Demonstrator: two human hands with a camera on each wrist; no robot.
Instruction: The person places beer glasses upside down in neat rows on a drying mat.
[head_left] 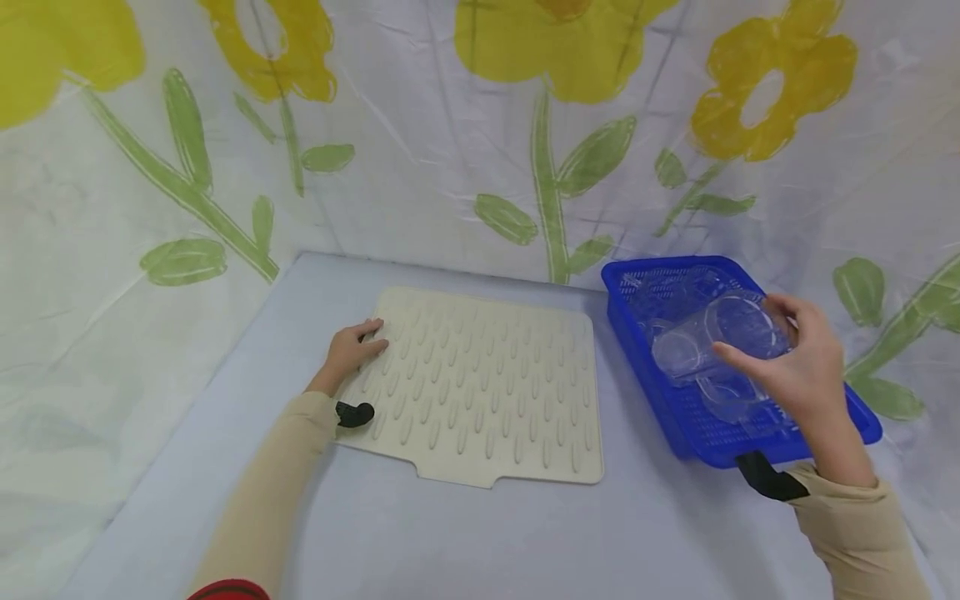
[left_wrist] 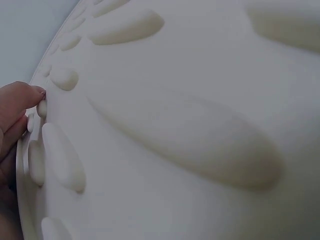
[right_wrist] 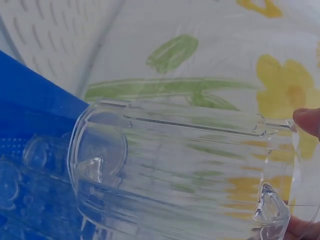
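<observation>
My right hand [head_left: 798,358] grips a clear glass mug [head_left: 693,340] near one end, thumb on one side and fingers on the other. The mug lies tilted on its side over the blue basket [head_left: 645,362]. In the right wrist view, the mug's clear body [right_wrist: 195,165] fills the middle, with two stubs of clear handle on its near side. At the left edge of a cream draining mat [head_left: 480,467], my left hand [head_left: 348,354] rests with fingertips on the ribbed surface. The left wrist view shows its fingers [left_wrist: 20,100] at the mat's rim.
Other clear glassware [head_left: 705,283] lies in the basket, partly hidden by the held mug. A pale table [head_left: 420,542] carries the mat and basket. Behind them hangs a white sheet [head_left: 405,150] printed with yellow flowers.
</observation>
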